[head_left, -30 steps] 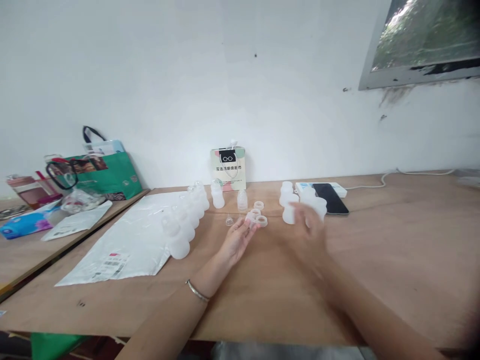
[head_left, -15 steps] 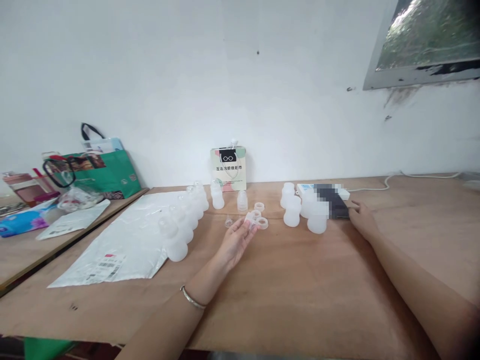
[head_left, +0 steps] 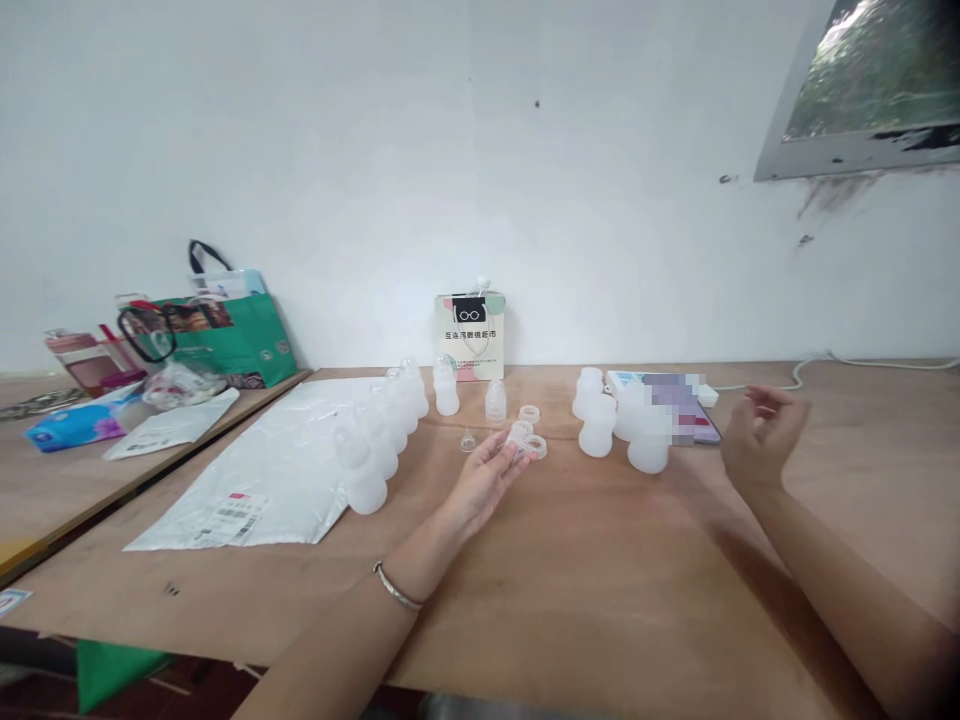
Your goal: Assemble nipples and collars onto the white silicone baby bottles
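My left hand [head_left: 491, 475] is closed on a small translucent white bottle part [head_left: 519, 432], its exact shape partly hidden by my fingers. Clear screw rings [head_left: 529, 413] lie just beyond and beside those fingertips. A clear nipple [head_left: 468, 440] sits to their left, and a capped baby bottle [head_left: 496, 400] stands behind. My right hand [head_left: 765, 437] is raised above the table with loosely curled fingers and holds nothing visible. Beside it lies a phone [head_left: 705, 425] with a lit screen, partly blurred out. Several uncapped frosted bottles [head_left: 598, 428] stand left of the phone.
A row of capped baby bottles [head_left: 367, 485] runs along a white plastic mailer [head_left: 225, 480] on the left. A paper bag [head_left: 470, 345] stands against the wall. On the adjoining left table are a green bag [head_left: 262, 335] and a blue tissue pack [head_left: 79, 425]. A white cable [head_left: 806, 372] lies at back right.
My right hand has left the phone's edge and risen up and to the right. The phone's screen has gone from dark to lit. My left hand keeps its grip; the view has shifted slightly.
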Demonstrator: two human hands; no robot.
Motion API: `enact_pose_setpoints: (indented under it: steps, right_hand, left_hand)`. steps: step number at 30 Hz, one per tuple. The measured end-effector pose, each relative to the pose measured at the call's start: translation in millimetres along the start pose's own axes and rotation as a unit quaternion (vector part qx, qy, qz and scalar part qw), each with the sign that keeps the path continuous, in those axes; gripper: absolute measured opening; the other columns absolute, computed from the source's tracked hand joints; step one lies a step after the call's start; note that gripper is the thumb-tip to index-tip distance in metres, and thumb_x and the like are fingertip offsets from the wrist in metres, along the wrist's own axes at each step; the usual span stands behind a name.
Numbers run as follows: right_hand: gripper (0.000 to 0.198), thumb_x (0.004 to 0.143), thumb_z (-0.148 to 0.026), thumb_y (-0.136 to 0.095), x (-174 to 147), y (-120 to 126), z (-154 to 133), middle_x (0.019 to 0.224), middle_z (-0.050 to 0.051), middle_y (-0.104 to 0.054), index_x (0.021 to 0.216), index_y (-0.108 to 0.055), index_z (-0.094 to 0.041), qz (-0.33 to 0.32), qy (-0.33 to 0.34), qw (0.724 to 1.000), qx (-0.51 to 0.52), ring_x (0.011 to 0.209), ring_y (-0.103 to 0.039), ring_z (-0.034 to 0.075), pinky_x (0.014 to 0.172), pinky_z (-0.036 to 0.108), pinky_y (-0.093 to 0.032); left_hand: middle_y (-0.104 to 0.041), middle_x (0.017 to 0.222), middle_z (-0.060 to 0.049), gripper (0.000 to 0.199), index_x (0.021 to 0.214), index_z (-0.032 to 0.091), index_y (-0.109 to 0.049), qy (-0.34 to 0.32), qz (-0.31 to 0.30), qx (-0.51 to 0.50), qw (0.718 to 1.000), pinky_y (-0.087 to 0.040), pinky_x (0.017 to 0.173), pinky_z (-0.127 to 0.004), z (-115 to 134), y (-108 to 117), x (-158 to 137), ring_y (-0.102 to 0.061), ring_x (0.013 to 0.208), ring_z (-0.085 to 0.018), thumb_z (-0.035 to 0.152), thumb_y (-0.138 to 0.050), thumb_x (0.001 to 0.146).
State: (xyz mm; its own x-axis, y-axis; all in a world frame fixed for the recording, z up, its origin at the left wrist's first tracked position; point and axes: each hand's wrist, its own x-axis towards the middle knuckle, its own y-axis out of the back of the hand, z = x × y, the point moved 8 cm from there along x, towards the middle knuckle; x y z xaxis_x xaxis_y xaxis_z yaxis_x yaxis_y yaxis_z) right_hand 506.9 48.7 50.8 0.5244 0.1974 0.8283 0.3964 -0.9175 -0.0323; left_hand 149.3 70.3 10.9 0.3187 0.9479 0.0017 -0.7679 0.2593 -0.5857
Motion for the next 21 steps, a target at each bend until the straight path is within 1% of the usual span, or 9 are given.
enact_pose_setpoints:
  steps: [2,4,5,7,10,14,16,18,21]
  right_hand:
    - [0.018,0.073,-0.019,-0.053,-23,-5,-69,0.084,0.009,-0.05,0.09,-0.048,-0.018,-0.041,0.087,0.991,0.094,0.074,-0.05,0.018,0.063,0.033,-0.042]
    - [0.013,0.076,-0.017,-0.052,-60,-24,-142,0.077,0.005,-0.052,0.088,-0.051,-0.02,-0.19,0.177,0.953,0.158,0.07,-0.051,0.017,0.062,0.032,-0.043]
    - [0.014,0.078,-0.017,-0.051,-79,-34,-167,0.079,0.005,-0.054,0.091,-0.052,-0.021,-0.259,0.179,0.933,0.176,0.071,-0.052,0.017,0.063,0.032,-0.044]
    - [0.021,0.081,-0.021,-0.049,-109,-55,-197,0.084,0.005,-0.056,0.103,-0.05,-0.022,-0.363,0.13,0.905,0.182,0.075,-0.053,0.017,0.068,0.033,-0.046]
    - [0.016,0.082,-0.029,-0.05,-135,-84,-202,0.087,0.005,-0.057,0.096,-0.053,-0.023,-0.438,0.037,0.88,0.183,0.079,-0.055,0.017,0.071,0.033,-0.048]
    - [0.022,0.08,-0.034,-0.052,-140,-105,-181,0.086,0.004,-0.057,0.098,-0.051,-0.021,-0.424,-0.064,0.878,0.215,0.074,-0.057,0.016,0.066,0.032,-0.05]
    - [0.019,0.08,-0.035,-0.052,-141,-109,-174,0.085,0.005,-0.055,0.092,-0.054,-0.02,-0.423,-0.077,0.88,0.205,0.071,-0.056,0.016,0.063,0.031,-0.049]
    - [0.017,0.079,-0.036,-0.054,-142,-109,-172,0.083,0.004,-0.053,0.081,-0.057,-0.02,-0.436,-0.06,0.879,0.184,0.071,-0.055,0.016,0.061,0.03,-0.048]
    - [0.016,0.079,-0.035,-0.054,-140,-105,-173,0.084,0.004,-0.052,0.076,-0.057,-0.02,-0.434,-0.046,0.881,0.181,0.072,-0.054,0.016,0.063,0.03,-0.048]
  left_hand:
    - [-0.063,0.102,-0.006,0.024,0.099,0.013,-0.06,-0.003,-0.009,0.007,1.0,-0.037,0.102,-0.034,1,-2,-1,-0.063,0.089,-0.014,0.013,-0.062,0.075]
    - [-0.063,0.102,-0.007,0.025,0.1,0.013,-0.06,-0.013,-0.018,0.013,1.0,-0.036,0.102,-0.034,2,-2,-2,-0.062,0.089,-0.014,0.016,-0.062,0.075]
    - [-0.063,0.102,-0.007,0.025,0.1,0.013,-0.06,-0.019,-0.027,0.015,0.999,-0.036,0.102,-0.033,3,-3,-2,-0.062,0.089,-0.014,0.017,-0.062,0.076]
    - [-0.063,0.101,-0.007,0.025,0.101,0.014,-0.06,-0.031,-0.054,0.014,0.998,-0.036,0.101,-0.032,4,-5,-1,-0.061,0.091,-0.013,0.019,-0.062,0.076]
    - [-0.064,0.099,-0.006,0.025,0.1,0.015,-0.061,-0.037,-0.061,0.007,0.997,-0.038,0.097,-0.029,4,-1,2,-0.061,0.091,-0.013,0.02,-0.062,0.076]
    - [-0.064,0.099,-0.007,0.022,0.096,0.014,-0.062,-0.026,-0.041,-0.001,0.999,-0.038,0.097,-0.028,1,7,6,-0.06,0.093,-0.012,0.02,-0.063,0.075]
    - [-0.064,0.098,-0.007,0.023,0.097,0.014,-0.062,-0.024,-0.052,0.003,0.998,-0.037,0.098,-0.029,0,6,6,-0.06,0.093,-0.012,0.02,-0.064,0.074]
    - [-0.064,0.1,-0.007,0.025,0.098,0.015,-0.061,-0.016,-0.066,0.009,0.998,-0.037,0.098,-0.03,-1,5,6,-0.06,0.092,-0.012,0.02,-0.064,0.074]
    - [-0.064,0.1,-0.007,0.021,0.094,0.016,-0.061,0.008,-0.059,0.012,0.998,-0.038,0.095,-0.033,-4,7,6,-0.06,0.091,-0.014,0.025,-0.064,0.074]
